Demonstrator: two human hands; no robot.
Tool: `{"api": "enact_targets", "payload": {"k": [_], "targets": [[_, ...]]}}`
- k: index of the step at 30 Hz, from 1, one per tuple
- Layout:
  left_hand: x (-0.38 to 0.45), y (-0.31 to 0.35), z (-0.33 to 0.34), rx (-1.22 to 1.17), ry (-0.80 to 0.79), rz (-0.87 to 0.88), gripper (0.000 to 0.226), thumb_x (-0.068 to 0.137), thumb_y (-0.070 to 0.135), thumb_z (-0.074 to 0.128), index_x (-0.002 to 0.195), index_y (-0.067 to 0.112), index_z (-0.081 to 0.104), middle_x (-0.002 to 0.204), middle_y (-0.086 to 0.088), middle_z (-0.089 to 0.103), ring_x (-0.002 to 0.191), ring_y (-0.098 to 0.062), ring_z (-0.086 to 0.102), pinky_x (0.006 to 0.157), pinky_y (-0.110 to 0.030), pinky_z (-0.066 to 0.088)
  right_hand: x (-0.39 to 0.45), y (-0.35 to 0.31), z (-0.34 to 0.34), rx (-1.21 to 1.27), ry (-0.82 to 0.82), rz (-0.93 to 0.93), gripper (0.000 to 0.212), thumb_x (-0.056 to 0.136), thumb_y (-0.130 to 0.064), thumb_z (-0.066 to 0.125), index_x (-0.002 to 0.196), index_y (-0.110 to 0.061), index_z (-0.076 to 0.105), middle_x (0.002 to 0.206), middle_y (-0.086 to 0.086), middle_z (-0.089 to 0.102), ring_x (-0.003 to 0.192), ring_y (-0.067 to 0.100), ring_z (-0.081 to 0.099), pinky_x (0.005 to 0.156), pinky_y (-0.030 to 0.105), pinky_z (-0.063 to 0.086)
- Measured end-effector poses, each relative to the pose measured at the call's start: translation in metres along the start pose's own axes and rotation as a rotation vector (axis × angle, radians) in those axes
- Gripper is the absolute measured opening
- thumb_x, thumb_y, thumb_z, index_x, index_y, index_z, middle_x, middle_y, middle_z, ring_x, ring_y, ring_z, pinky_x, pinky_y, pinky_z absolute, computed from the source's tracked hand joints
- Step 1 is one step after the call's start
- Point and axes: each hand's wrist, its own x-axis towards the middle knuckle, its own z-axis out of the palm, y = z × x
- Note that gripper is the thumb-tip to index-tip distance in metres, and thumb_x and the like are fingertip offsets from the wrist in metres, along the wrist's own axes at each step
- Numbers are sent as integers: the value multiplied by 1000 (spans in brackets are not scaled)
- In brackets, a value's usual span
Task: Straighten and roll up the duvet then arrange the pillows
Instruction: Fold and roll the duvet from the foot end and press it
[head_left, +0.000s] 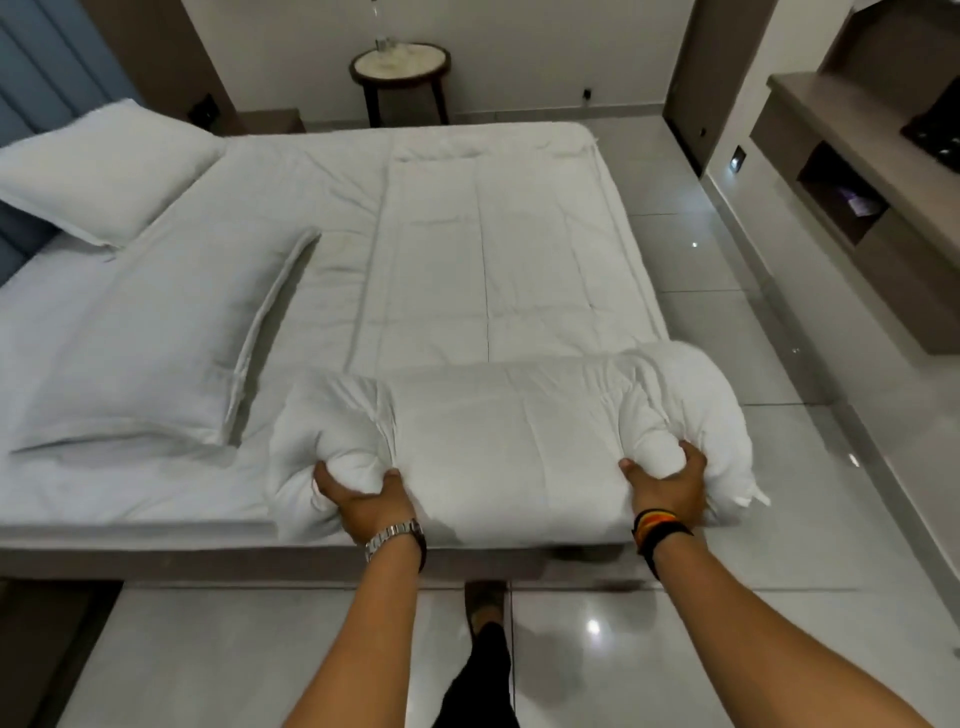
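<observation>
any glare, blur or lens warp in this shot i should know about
Head view: wide-angle warp bows the bed edge and walls; ceiling lights glare off the glossy floor tiles; the far pillow and side table look soft; both hands, left hand and right hand, on the duvet roll stay fairly sharp.

The duvet (498, 291), both pillows (150, 332) and the sheet (130, 493) are plain white. The headboard (36, 93) is blue, the floor tiles (779, 649) glossy pale grey. The left wrist wears a silver watch (392, 538), the right a black, orange and yellow band (657, 527).

place: bedroom | evidence: wide white-sheeted bed (156, 499); white pillows (98, 171); blue padded headboard (31, 93); round marble-topped side table (400, 65)
</observation>
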Motion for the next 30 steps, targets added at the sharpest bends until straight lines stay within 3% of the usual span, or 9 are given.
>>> {"api": "enact_targets", "payload": {"k": [3, 7, 11, 14, 17, 19, 22, 26, 30], "targets": [[-35, -21, -49, 85, 15, 36, 94, 88, 11, 78, 160, 40, 26, 150, -14, 53, 129, -36, 58, 106, -44, 48, -48, 28, -44, -68, -10, 90, 88, 78, -12, 92, 152, -22, 46, 146, 18, 58, 130, 43, 56, 111, 51, 45], [-46, -7, -59, 50, -28, 16, 98, 89, 21, 76, 158, 52, 14, 154, -21, 48, 131, -45, 55, 108, -56, 47, -52, -1, -48, -44, -7, 23, 87, 82, -15, 89, 155, -22, 44, 152, 23, 49, 134, 45, 52, 110, 50, 43], [-24, 30, -33, -29, -216, 263, 99, 97, 32, 72, 166, 42, 3, 168, -11, 33, 147, -34, 44, 113, -37, 35, -17, -61, -20, -17, -95, -167, 93, 87, -39, 84, 163, -23, 33, 164, 17, 38, 145, 38, 45, 120, 44, 36], [2, 45, 0, 74, -381, 408, 84, 99, 58, 58, 161, 58, 0, 167, -3, 38, 147, -31, 45, 120, -49, 32, 9, -77, 6, -148, -188, -394, 88, 94, -67, 65, 166, -33, 26, 170, 4, 29, 149, 28, 42, 123, 46, 34], [41, 55, 46, 274, -469, 554, 83, 91, 74, 42, 163, 53, 8, 172, 11, 23, 157, -25, 27, 127, -52, 13, 38, -69, 42, -514, -161, -724, 88, 97, -77, 39, 167, -26, 25, 175, 7, 20, 161, 25, 17, 132, 45, 5], [77, 60, 85, 384, -466, 612, 82, 91, 75, 37, 164, 46, 16, 173, 12, 19, 160, -16, 17, 127, -50, 4, 68, -74, 78, -684, -128, -824, 90, 97, -77, 29, 168, -22, 25, 176, 10, 17, 163, 27, 11, 130, 45, -6], [133, 63, 145, 556, -489, 662, 79, 92, 73, 34, 164, 42, 23, 174, 9, 17, 160, -10, 10, 128, -45, -3, 120, -95, 135, -865, -73, -811, 92, 96, -77, 22, 166, -19, 31, 174, 15, 22, 162, 34, 16, 130, 53, -4], [205, 63, 229, 800, -553, 711, 90, 86, 82, 11, 165, 40, 17, 175, 3, 11, 162, -14, 3, 126, -41, -10, 192, -126, 208, -1083, -174, -674, 92, 97, -80, 12, 167, -22, 27, 176, 14, 17, 163, 32, 9, 128, 57, -9], [235, 55, 275, 986, -555, 686, 83, 92, 79, 4, 166, 42, 10, 176, 5, 8, 162, -16, 1, 124, -40, -16, 201, -118, 233, -1090, -74, -744, 80, 104, -71, 23, 164, -20, 35, 174, 13, 24, 162, 31, 15, 127, 60, -13]]}}
